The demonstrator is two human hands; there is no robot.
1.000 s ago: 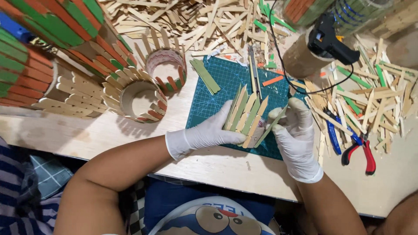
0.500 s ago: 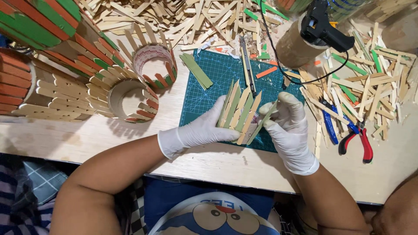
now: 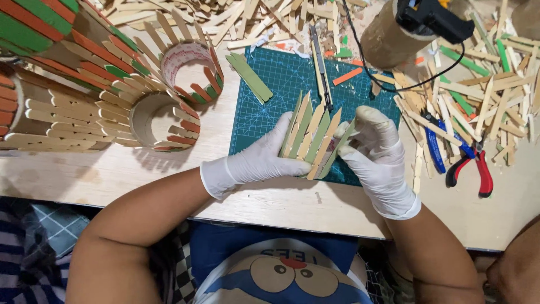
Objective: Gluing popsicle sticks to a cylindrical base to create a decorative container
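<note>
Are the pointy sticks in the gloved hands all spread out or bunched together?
Spread out. The pointed sticks fan side by side, tips up, green and plain ones mixed, held between the left hand and right hand over the green cutting mat.

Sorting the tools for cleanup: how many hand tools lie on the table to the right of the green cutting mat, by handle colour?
Blue-handled pliers: 1
Red-handled pliers: 1
Total: 2
Both lie among the loose wooden craft sticks, right of the white-gloved right hand.
</note>
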